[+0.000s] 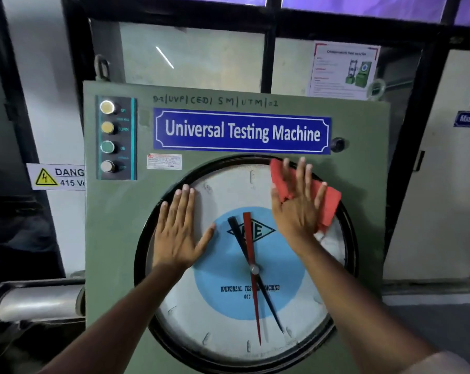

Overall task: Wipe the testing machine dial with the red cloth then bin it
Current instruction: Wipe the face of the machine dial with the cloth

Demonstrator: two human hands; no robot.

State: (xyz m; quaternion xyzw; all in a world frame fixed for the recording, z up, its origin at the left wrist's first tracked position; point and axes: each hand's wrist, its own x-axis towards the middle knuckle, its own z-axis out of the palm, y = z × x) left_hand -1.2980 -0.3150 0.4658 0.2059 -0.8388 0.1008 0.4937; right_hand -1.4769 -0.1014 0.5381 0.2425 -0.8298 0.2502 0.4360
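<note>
**Red cloth on the dial glass, both hands flat**

So the big round dial [244, 265] fills the lower middle of the frame, black rim, white face with a light blue disc in the centre, and a red pointer [251, 265] plus a black pointer [239, 238] crossing at the hub. It sits in a green machine panel [115, 238].

The right hand [296, 211] is in the upper right part of the dial, palm down with the fingers [301, 171] spread out straight, not curled around anything. It's pressing the red cloth [328, 203] flat against the glass. The cloth is bunched under the palm and pokes out to the left of the fingers near the top rim and to the right over the rim's edge, so part of it overlaps the black ring.

The left hand [178, 230] is on the left side of the dial, also flat and open, fingers together pointing up, thumb out toward the blue disc. Nothing is held in it.

Above the dial there's a blue nameplate [242, 130] reading "Universal Testing Machine", and in the upper left of the panel a dark strip with four round buttons [107, 137] stacked vertically. A yellow-triangle danger sign [55, 176] sits at the left edge of the frame, partly cut off by the panel.
</note>
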